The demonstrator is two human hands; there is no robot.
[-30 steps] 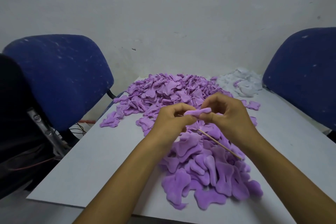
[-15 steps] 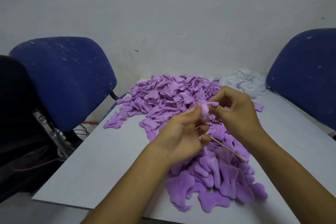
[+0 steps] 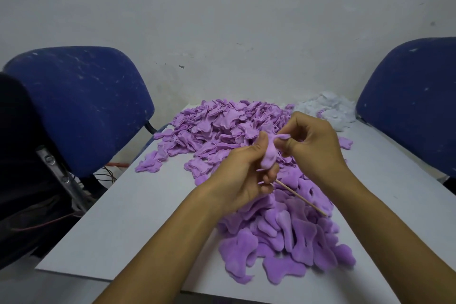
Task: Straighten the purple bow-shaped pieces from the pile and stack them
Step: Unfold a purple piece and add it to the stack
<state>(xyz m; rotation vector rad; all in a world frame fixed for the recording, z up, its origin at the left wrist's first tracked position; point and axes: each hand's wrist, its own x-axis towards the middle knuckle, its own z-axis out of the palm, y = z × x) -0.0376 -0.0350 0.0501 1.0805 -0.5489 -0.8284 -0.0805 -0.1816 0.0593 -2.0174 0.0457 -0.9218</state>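
Above the purple pile (image 3: 246, 136) on the counter (image 3: 128, 215), my left hand (image 3: 243, 175) grips one bow piece (image 3: 270, 155) and a thin stick (image 3: 302, 198); my right hand (image 3: 313, 145) pinches its top end, fingertips hiding it.

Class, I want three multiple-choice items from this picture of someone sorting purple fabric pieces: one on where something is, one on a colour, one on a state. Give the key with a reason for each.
1. Where does the white fluff pile lie?
A. far right corner of the table
B. near left corner
C. on a chair

2. What colour are the two chairs?
A. red
B. blue
C. green

3. What is happening to the purple piece at the hands?
A. it lies flat on the table
B. it hangs from the stick
C. both hands grip it in the air

Key: 1 A, it sits beyond the purple pile, far right. 2 B, both backs are blue. 3 C, the left hand and right hand pinch it above the pile.
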